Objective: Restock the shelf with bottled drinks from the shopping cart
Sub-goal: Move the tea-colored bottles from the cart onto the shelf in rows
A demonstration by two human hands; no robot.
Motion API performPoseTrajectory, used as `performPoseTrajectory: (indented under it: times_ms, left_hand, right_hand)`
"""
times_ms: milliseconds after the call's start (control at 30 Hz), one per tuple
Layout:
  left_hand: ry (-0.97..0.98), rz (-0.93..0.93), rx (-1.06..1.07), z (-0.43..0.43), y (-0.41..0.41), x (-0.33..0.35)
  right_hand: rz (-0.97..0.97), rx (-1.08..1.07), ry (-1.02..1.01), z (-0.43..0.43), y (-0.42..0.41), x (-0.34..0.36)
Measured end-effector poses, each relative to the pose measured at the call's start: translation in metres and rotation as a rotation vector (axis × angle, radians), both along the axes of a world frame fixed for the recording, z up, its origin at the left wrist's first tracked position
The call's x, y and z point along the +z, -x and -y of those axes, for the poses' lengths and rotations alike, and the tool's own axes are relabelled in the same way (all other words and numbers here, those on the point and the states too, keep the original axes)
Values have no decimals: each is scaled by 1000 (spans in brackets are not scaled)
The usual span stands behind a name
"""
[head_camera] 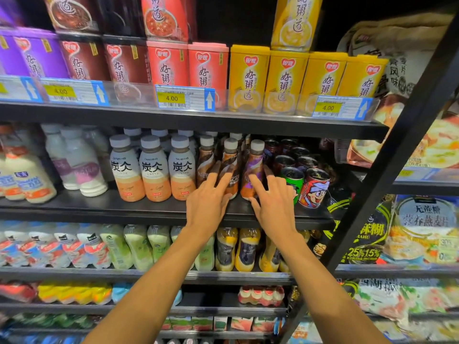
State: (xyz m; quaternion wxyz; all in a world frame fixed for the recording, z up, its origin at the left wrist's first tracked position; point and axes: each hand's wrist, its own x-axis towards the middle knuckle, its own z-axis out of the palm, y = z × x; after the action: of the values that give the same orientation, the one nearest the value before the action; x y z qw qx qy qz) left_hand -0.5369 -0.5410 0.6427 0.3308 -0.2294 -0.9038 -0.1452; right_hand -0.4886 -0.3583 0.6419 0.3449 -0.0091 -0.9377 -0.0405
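Two hands are hiding the lower labels: your left hand (207,199) is lying fingers spread over the brown Nescafé bottle (229,167), and your right hand (272,199) is loosely cupping the purple-labelled bottle (253,170) just right of it, left of the cans (314,187).

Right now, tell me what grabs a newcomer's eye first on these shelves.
Two bare hands at centre: the left hand and right hand spread, fingers touching the brown and purple plastic coffee bottles on the middle black shelf. Above, a bright row of yellow porridge tubs stands behind yellow price tags.
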Motion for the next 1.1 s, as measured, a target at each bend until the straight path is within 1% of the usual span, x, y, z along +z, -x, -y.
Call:
performPoseTrajectory:
  times_ms: [200, 300, 433, 500, 600, 767, 900, 1033, 1100]
  left_hand:
    - [-12, 28, -6, -1, 2, 0]
    - [-25, 9, -5, 0, -3, -2]
    - [-103, -59, -78, 2, -27, -26]
    - [-114, -44, -140, -2, -44, -44]
    - [-90, 25, -256, -15, -70, -71]
    - [-4, 150, -520, -63, -113, -115]
    - [110, 269, -715, -122, -155, -138]
    - [288, 330, -898, -195, -202, -156]
    - [361, 378, -977, -233, -229, -164]
  right_hand:
    - [37, -13, 10, 0, 4, 0]
    - [33, -11, 30, 0, -3, -1]
    - [-33, 9, 161, -7, -41, -15]
    - [-59, -26, 184, -16, -70, -30]
    - [-16, -139, 217, -38, -119, -58]
    - [88, -359, 256, -81, -212, -109]
    - [171, -592, 347, -111, -292, -148]
    - [239, -807, 417, -136, -373, -173]
    - [244, -915, 456, -146, -413, -181]
